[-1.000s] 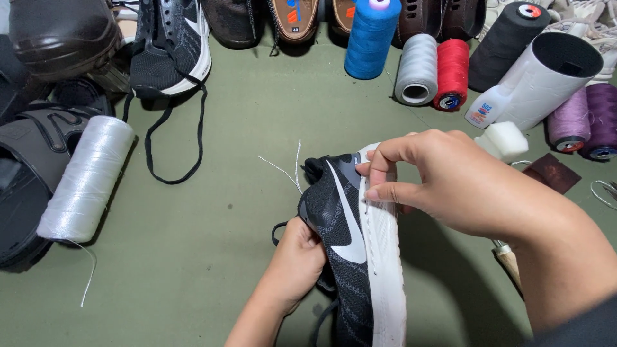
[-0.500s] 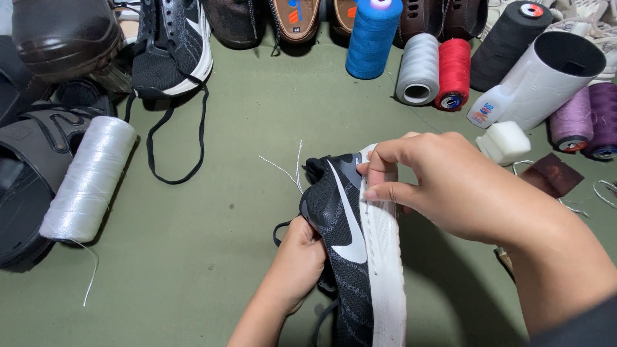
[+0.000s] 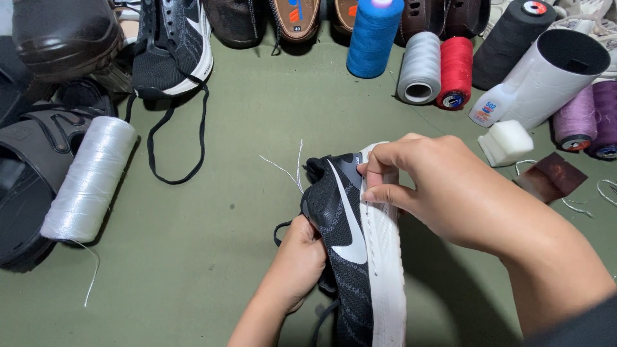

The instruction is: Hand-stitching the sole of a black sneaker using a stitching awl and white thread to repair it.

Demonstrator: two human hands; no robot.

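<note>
Two hands are on one black knit sneaker (image 3: 347,250) with a white sole, which we hold on its side near the middle of the green work surface (image 3: 212,257), toe pointing away from us. Our left hand (image 3: 299,266) is tucked against the upper from the left, the fingers curled in around the shoe so that most of them are hidden behind it; it looks like a firm grip, though we cannot see the fingertips themselves. Our right hand (image 3: 450,193) comes over from the right and rests on the toe end of the sole, the thumb and forefinger pressed together in a pinch right at the seam where the white sole meets the black knit. Whether anything thin sits between those two fingertips we cannot tell. Two pale thread ends (image 3: 292,168) stick up and to the left from the toe.

Just beyond the right hand lie a small white block (image 3: 506,142) and a dark brown scrap (image 3: 551,177). Behind them, along the far edge, stand or lie spools of thread: a blue spool (image 3: 374,38), a grey spool (image 3: 419,67), a red spool (image 3: 456,72), a black cone (image 3: 511,38), a large white tube (image 3: 549,80) and purple spools (image 3: 588,119). Well off to the left, a white spool (image 3: 90,180) lies beside dark sandals (image 3: 32,173), and another black sneaker (image 3: 173,48) with a trailing black lace (image 3: 173,144) sits at the top among other shoes.
</note>
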